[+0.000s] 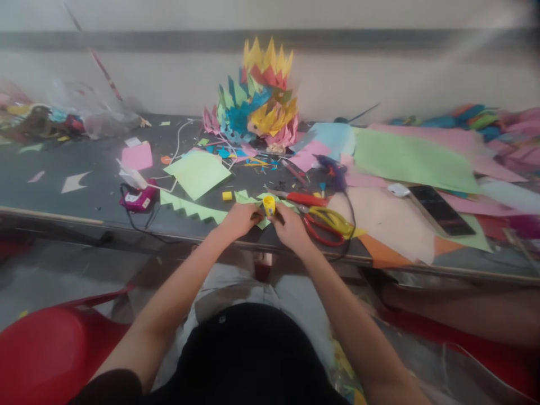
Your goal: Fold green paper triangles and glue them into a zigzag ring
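Note:
My right hand (291, 226) is closed around a small yellow glue stick (269, 205), its top uncovered, at the table's front edge. Just beside it, the closed fingers of my left hand (239, 219) pinch at light green cut paper (245, 197), which pokes out behind both hands; my fingers partly hide it. A yellow cap (226, 196) lies behind my left hand. Leftward from that hand runs a green zigzag-edged paper strip (192, 209). Red-handled scissors (323, 232) and a yellow-handled tool (333, 218) rest right of my right hand.
A layered paper model (261, 109) of coloured spikes stands at the back. A glue gun (333, 167) trails a black cord. Coloured sheets (413, 154) and a phone (442, 210) lie right; a purple box (138, 198) with cables sits left. Red chairs (46, 354) flank me.

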Available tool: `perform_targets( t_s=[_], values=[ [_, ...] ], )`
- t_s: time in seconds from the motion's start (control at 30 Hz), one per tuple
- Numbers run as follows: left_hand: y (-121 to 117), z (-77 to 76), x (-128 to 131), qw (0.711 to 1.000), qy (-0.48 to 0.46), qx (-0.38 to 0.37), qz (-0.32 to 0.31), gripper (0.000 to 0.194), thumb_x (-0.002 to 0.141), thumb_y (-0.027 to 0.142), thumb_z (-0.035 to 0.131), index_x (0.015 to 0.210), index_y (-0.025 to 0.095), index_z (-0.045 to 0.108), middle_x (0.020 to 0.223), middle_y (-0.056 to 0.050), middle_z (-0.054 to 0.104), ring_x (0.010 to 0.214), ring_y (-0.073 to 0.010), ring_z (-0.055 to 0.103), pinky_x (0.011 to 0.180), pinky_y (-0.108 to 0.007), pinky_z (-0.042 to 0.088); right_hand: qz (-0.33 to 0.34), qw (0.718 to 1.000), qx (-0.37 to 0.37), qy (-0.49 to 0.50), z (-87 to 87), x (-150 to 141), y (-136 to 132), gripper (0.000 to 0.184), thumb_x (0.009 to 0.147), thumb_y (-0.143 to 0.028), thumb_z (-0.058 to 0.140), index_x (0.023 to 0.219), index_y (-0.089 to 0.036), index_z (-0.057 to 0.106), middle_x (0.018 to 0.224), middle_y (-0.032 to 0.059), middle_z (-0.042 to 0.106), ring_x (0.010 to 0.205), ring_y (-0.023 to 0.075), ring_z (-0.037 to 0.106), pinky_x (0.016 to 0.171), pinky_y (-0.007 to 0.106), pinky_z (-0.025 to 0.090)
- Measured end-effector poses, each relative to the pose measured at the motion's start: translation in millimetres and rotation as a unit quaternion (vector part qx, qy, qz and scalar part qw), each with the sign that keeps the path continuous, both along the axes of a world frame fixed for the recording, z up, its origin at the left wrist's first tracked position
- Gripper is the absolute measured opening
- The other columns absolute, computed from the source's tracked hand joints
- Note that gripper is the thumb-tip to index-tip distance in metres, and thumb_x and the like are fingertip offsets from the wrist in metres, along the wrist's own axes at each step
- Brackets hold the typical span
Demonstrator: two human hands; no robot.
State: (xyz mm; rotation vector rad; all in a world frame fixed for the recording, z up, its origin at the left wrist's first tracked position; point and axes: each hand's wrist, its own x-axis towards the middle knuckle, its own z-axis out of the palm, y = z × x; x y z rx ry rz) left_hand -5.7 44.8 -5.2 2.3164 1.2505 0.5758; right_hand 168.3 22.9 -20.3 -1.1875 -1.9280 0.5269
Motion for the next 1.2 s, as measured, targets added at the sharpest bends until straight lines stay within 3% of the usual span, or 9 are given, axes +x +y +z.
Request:
perform_targets(
  t_s=[0.23,0.4,0.53,0.7,0.87,1.0,1.2],
  values=[
    [0.5,-1.0,3.3,1.0,-0.002,-0.013,0.013,0.014,0.08,0.019,0.058,0.088,0.018,0.069,0.091,-0.004,0.071,0.084,-0.0181,0.065,0.078,-0.025,0.047,-0.058,0.998,0.027,0.01,-4.1,3.6,-1.9,0.029,0.081,-0.025,0.049,0.108,-0.019,0.056,0.105,0.0123,0.065,0.095,0.0263,0.06,0.085,0.042,0.047],
    [-0.6,-1.9,2.7,1.0,-0.013,-0.013,0.014,0.014,0.08,0.019,0.058,0.087,0.018,0.07,0.09,-0.004,0.071,0.081,-0.0171,0.065,0.077,-0.024,0.046,-0.133,0.988,0.002,0.084,-4.9,8.9,-3.9,0.028,0.081,-0.032,0.049,0.104,-0.016,0.057,0.1,0.0133,0.066,0.091,0.0261,0.061,0.084,0.043,0.047],
    [0.0,-3.9,2.1,1.0,-0.026,-0.011,0.01,0.014,0.081,0.019,0.059,0.088,0.018,0.07,0.089,-0.003,0.071,0.081,-0.0165,0.064,0.076,-0.024,0.046,-0.072,0.989,-0.049,0.121,-3.7,7.9,-3.8,0.027,0.082,-0.035,0.05,0.102,-0.018,0.057,0.1,0.0111,0.067,0.089,0.0245,0.063,0.084,0.041,0.048],
    [1.9,-5.2,0.1,1.0,-0.029,-0.013,-0.002,0.016,0.081,0.017,0.058,0.091,0.017,0.072,0.085,-0.004,0.069,0.079,-0.0162,0.063,0.072,-0.023,0.045,-0.019,0.995,-0.077,0.066,-1.2,3.3,-1.5,0.023,0.081,-0.036,0.052,0.096,-0.019,0.059,0.092,0.0081,0.068,0.085,0.0244,0.064,0.08,0.04,0.049],
    [1.6,-4.1,-0.5,1.0,-0.022,-0.019,-0.001,0.018,0.081,0.015,0.057,0.089,0.017,0.072,0.084,-0.005,0.068,0.079,-0.0176,0.061,0.072,-0.025,0.044,-0.066,0.997,-0.019,-0.024,-1.7,-0.7,2.0,0.024,0.082,-0.033,0.049,0.099,-0.017,0.058,0.092,0.0117,0.067,0.085,0.0264,0.062,0.079,0.042,0.048],
    [0.5,-3.1,0.6,0.999,-0.02,-0.024,0.01,0.017,0.081,0.016,0.058,0.088,0.016,0.072,0.085,-0.006,0.069,0.079,-0.0187,0.062,0.072,-0.026,0.045,-0.087,0.996,0.011,-0.027,-4.1,-1.2,3.0,0.029,0.081,-0.027,0.048,0.107,-0.016,0.055,0.105,0.0144,0.065,0.096,0.0275,0.06,0.085,0.043,0.046],
    [0.2,-3.6,1.3,0.999,-0.03,-0.024,0.017,0.017,0.082,0.018,0.057,0.089,0.018,0.072,0.088,-0.005,0.07,0.081,-0.0177,0.063,0.073,-0.024,0.046,-0.12,0.993,0.017,0.001,-8.4,4.3,-2.8,0.026,0.08,-0.026,0.049,0.104,-0.018,0.055,0.101,0.0136,0.065,0.095,0.0268,0.06,0.084,0.043,0.047]
  ],
)
